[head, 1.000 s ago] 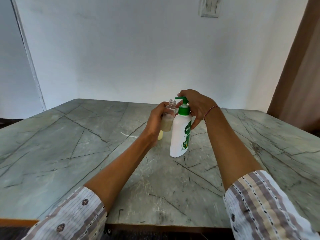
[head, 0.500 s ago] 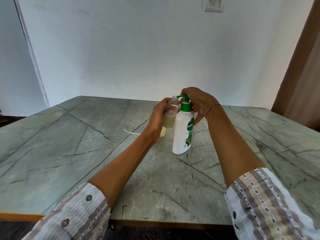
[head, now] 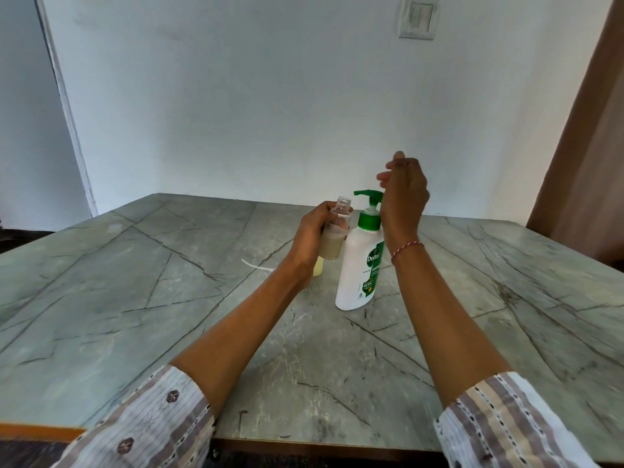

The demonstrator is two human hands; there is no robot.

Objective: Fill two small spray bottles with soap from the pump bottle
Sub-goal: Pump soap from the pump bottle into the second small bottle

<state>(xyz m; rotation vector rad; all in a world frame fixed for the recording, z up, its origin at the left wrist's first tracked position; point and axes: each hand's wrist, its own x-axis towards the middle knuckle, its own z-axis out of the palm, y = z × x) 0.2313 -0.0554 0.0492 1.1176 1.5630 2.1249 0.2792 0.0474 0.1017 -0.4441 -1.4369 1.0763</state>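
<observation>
A white pump bottle (head: 356, 275) with a green pump head (head: 369, 204) stands upright mid-table. My left hand (head: 310, 234) grips a small clear spray bottle (head: 334, 241), uncapped, cloudy liquid filling its lower half, its open neck just left of the pump nozzle. My right hand (head: 403, 194) hovers above and behind the pump head, fingers loosely curled, touching nothing. A second small bottle (head: 318, 266) with yellowish liquid stands on the table behind my left wrist, mostly hidden.
A thin white tube (head: 256, 265) lies on the grey marble table (head: 135, 315) left of my left hand. A white wall stands behind the table, with a switch plate (head: 418, 16) high up. A brown door (head: 587, 146) is at the right.
My right hand has lifted off the pump head and now hangs above it. The pump head has risen. My left hand still holds the small bottle beside the nozzle.
</observation>
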